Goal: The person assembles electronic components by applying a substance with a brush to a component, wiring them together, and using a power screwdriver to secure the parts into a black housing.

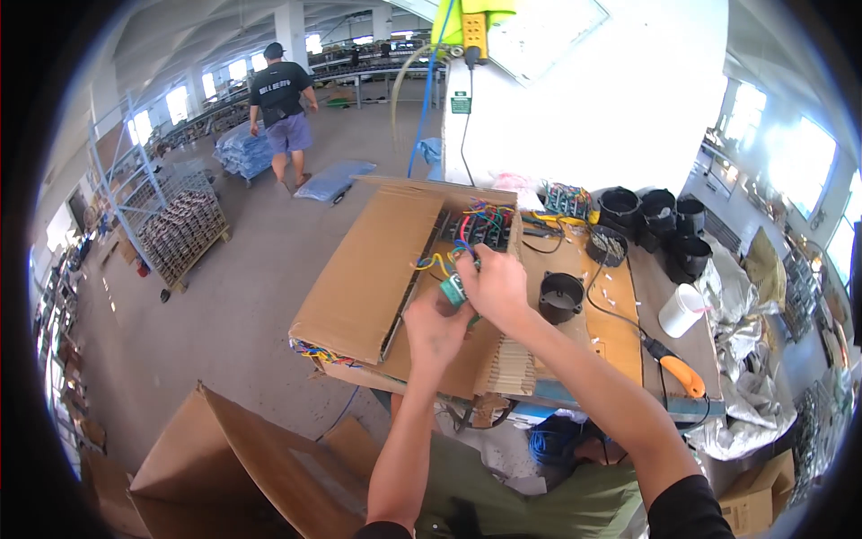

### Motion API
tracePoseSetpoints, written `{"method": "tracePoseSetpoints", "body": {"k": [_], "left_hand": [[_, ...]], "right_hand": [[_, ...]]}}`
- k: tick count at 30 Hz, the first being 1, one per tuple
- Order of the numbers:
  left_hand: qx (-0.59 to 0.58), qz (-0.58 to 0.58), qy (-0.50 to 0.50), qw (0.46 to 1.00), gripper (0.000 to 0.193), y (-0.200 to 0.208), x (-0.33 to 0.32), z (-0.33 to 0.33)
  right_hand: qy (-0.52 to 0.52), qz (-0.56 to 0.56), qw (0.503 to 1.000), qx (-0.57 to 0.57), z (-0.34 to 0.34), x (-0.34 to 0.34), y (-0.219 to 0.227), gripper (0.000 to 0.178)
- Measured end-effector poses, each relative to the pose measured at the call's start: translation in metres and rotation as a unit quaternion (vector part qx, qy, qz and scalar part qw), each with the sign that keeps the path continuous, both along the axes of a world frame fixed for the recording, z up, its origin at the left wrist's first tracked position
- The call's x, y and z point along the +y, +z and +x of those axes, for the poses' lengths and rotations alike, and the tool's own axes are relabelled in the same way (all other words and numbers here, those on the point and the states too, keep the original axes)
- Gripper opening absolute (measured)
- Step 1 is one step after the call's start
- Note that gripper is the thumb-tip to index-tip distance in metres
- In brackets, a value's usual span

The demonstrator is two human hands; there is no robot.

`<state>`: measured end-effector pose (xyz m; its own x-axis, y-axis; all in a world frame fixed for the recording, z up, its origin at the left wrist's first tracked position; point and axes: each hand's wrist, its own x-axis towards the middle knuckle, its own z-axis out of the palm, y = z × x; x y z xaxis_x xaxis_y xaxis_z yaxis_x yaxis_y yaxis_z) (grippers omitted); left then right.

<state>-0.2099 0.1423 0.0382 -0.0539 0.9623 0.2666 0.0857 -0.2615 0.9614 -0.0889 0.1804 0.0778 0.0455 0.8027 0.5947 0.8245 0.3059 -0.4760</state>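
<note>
Over the near side of a cardboard box (pixel 355 269), my two hands are close together. My left hand (pixel 437 331) is closed around a small part with a green label (pixel 453 289). Yellow, green and blue wires (pixel 437 261) come off it. My right hand (pixel 496 286) is closed with its fingertips on the wires just above the part. In the box's uncovered far right section are several dark parts with coloured wires (pixel 482 225). More wires stick out at the box's near left corner. Fingers hide much of the held part.
A black pot (pixel 561 297) stands right of my hands on the bench. Beyond it are a dish of small pieces (pixel 607 244), several black pots (pixel 657 211), a white cup (pixel 682 310) and an orange-handled corded tool (pixel 682 375). An open carton (pixel 242 458) sits near left. A person (pixel 283 103) walks far left.
</note>
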Motion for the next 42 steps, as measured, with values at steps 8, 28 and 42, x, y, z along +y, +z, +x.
{"method": "tracePoseSetpoints", "body": {"k": [8,28,42], "left_hand": [[-0.161,-0.039,-0.103,0.981,0.015,0.002,0.000,-0.010],[0.047,-0.199,-0.122,0.971,0.023,-0.005,0.016,-0.009],[0.223,0.181,-0.192,0.938,0.064,0.039,-0.144,0.158]], "right_hand": [[0.042,-0.086,0.974,0.205,0.008,0.002,0.006,0.042],[0.355,-0.257,0.428,0.791,0.194,-0.107,-0.006,0.039],[0.134,-0.166,0.630,0.746,0.190,-0.193,-0.015,0.040]]}}
